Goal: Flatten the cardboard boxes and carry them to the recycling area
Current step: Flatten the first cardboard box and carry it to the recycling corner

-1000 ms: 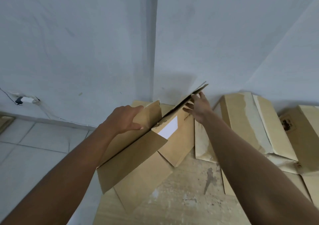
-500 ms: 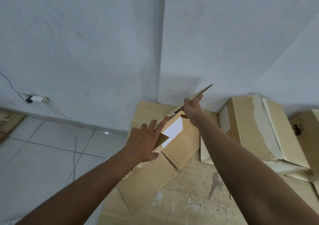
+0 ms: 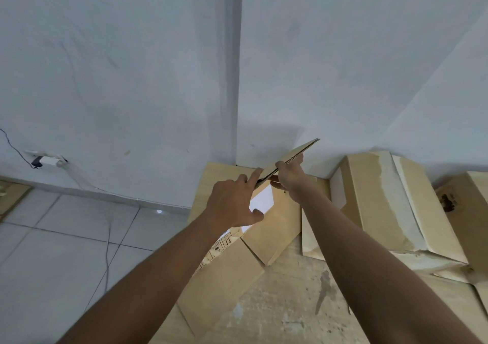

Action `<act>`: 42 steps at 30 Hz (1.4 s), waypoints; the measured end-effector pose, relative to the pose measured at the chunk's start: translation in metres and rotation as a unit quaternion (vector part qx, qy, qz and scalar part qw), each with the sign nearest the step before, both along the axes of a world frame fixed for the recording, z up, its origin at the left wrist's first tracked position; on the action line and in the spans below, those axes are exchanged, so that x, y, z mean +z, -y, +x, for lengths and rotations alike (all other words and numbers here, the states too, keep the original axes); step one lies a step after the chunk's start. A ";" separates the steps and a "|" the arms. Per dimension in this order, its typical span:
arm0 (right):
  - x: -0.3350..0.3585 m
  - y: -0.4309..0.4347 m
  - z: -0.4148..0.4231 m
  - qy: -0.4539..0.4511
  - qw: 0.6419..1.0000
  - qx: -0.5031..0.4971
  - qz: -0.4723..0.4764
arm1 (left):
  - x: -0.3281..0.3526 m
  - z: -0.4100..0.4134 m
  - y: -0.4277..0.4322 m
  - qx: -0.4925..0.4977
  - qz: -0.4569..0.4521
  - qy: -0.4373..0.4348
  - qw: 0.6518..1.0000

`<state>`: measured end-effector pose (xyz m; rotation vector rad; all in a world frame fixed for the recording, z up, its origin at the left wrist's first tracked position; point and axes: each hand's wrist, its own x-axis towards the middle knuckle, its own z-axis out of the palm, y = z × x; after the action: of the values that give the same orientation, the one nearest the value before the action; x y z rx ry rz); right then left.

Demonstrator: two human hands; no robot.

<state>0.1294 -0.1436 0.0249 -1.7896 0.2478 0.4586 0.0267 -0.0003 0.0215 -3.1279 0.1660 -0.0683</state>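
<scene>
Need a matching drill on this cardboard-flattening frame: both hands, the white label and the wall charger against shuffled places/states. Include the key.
Things
1. right hand
2. left hand
3. white rectangular label
4. white charger with black cable

Places/states
A. at a socket low on the left wall
B. fingers spread, index fingertip at the cardboard's edge
C. grips the raised edge of the flattened brown cardboard box
D. on a cardboard face, between the two hands

Pairs: 1-C, 2-B, 3-D, 4-A
</scene>
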 end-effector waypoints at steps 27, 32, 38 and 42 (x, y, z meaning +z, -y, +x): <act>-0.086 0.080 -0.103 -0.152 0.943 -0.231 0.186 | 0.161 -0.014 -0.080 -0.094 -0.469 -0.038 0.878; -0.068 0.087 -0.110 -0.142 0.893 -0.222 0.366 | 0.151 -0.011 -0.079 -0.069 -0.552 -0.048 0.830; -0.075 0.117 -0.109 -0.131 0.901 -0.189 0.367 | 0.084 0.000 -0.103 0.025 -0.579 -0.047 0.813; -0.090 0.132 -0.099 -0.135 0.943 -0.175 0.251 | 0.020 -0.002 -0.126 0.113 -0.551 -0.030 0.826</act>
<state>0.0300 -0.2751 -0.0653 -1.1513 0.5762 0.4597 0.0246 0.1254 0.0413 -4.2757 -0.4147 -0.0862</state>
